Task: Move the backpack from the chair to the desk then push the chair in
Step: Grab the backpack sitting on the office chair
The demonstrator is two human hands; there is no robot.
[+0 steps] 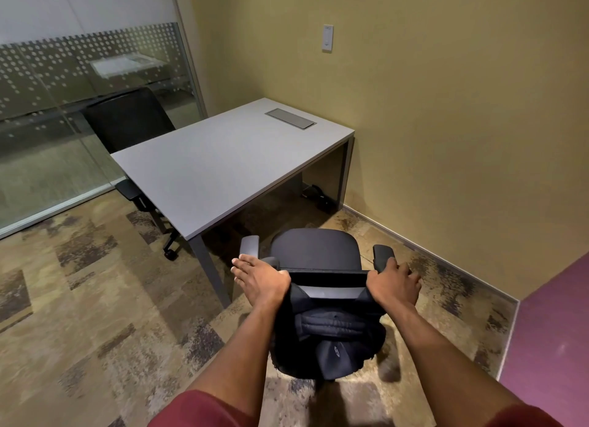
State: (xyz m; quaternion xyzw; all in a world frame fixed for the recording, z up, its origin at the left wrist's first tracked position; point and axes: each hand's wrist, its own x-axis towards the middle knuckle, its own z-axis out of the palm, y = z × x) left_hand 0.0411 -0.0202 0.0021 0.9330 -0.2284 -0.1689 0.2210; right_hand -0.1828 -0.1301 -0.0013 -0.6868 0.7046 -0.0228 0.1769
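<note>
Carpeted office corner, tan walls, glass partition at left. Left hand (259, 278) is resting over the top edge of the office chair (315, 251) backrest, fingers extended, mostly open. Right hand (393, 281) is curling closed around the same edge's right end. Black backpack (331, 334) is hanging behind the backrest, below both hands. Chair is sitting just beside the grey tabletop (223, 168), not tucked under. Second chair (127, 120) is standing at the far side.
</note>
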